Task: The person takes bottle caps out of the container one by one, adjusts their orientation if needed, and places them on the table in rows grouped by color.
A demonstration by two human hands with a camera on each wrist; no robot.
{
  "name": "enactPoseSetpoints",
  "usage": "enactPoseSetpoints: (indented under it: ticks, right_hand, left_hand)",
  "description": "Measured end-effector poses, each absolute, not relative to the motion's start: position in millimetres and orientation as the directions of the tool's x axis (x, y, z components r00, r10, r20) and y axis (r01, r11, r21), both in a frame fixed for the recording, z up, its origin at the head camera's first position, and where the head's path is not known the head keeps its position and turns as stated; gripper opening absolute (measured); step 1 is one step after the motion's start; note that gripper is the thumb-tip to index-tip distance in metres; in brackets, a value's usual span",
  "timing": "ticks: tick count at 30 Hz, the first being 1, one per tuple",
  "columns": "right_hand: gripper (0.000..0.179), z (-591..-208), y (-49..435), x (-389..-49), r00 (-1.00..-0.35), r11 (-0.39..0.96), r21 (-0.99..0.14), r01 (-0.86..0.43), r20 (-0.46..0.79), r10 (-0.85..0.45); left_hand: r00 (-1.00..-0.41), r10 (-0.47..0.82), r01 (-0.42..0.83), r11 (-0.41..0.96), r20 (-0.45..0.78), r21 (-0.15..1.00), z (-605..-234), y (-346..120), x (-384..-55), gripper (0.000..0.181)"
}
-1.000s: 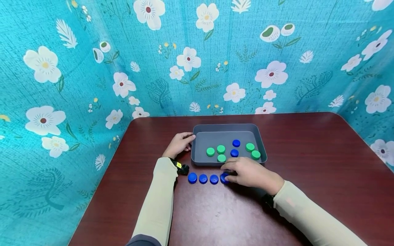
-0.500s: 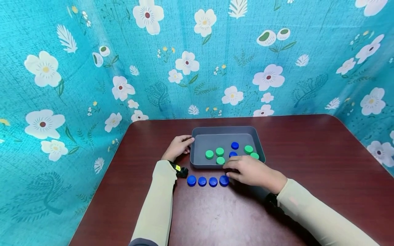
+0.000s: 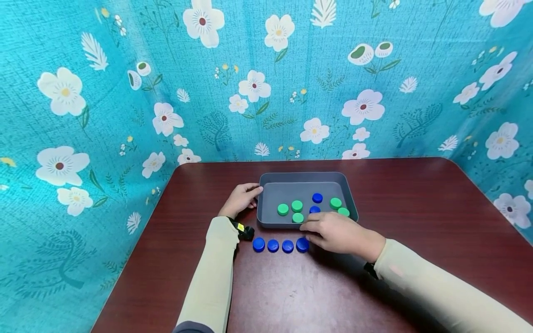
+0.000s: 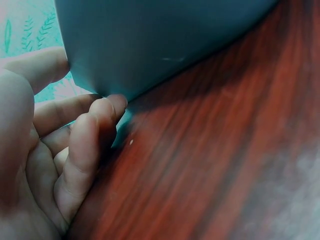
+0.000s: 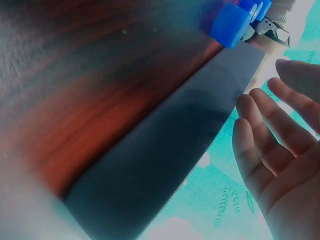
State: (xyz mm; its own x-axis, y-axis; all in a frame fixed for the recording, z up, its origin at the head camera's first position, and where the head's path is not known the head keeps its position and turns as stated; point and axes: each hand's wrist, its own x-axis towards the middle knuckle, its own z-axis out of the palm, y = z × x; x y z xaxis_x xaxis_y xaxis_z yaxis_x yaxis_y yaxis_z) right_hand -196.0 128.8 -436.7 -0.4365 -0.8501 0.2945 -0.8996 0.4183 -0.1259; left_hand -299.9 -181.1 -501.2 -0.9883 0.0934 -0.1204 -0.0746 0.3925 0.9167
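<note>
Head view: left hand (image 3: 241, 200), fingers loosely bent, touches grey rectangular tray (image 3: 285, 188) (steadying it, probably). Right hand (image 3: 341, 233), fingers relaxed, gripping nothing, beside four round blue plastic caps (image 3: 273, 245), rowed on dark-red counter (image 3: 416, 222), likely for separation.

cream sleeves (image 3: 213, 273) | dark upper sleeve (image 3: 193, 327) | black wrist mounts (image 3: 248, 233) | yellow tag (image 3: 240, 227)

Glossy wood-grain table (image 3: 266, 286); matt tray (image 3: 287, 190); smooth plastic caps (image 3: 258, 244); cloth backdrop (image 3: 208, 88)
</note>
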Motion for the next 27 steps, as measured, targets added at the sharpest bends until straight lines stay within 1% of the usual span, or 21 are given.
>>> enactPoseSetpoints:
  ticks: [9, 12, 17, 27]
  right_hand:
    - [0.023, -423.4, 127.7, -204.3, -0.435, 0.435, -0.070, -0.898, 0.295, -0.851]
    - [0.026, -418.2, 128.5, -208.5, -0.454, 0.455, -0.069, -0.888, 0.287, -0.844]
    - [0.027, -413.2, 131.5, -216.0, -0.505, 0.500, -0.089, -0.861, 0.263, -0.822]
    - [0.025, -421.5, 138.0, -229.9, -0.548, 0.533, -0.129, -0.836, 0.207, -0.810]
  left_hand:
    - [-0.988, 0.095, -0.078, 0.392, -0.125, 0.917, -503.8, -182.2, -302.0, 0.053]
    - [-0.988, 0.099, -0.072, 0.388, -0.120, 0.919, -503.7, -182.6, -301.3, 0.052]
    - [-0.988, 0.107, -0.066, 0.384, -0.115, 0.921, -502.2, -182.3, -300.7, 0.052]
    - [-0.988, 0.100, -0.073, 0.391, -0.121, 0.918, -504.4, -182.3, -301.4, 0.051]
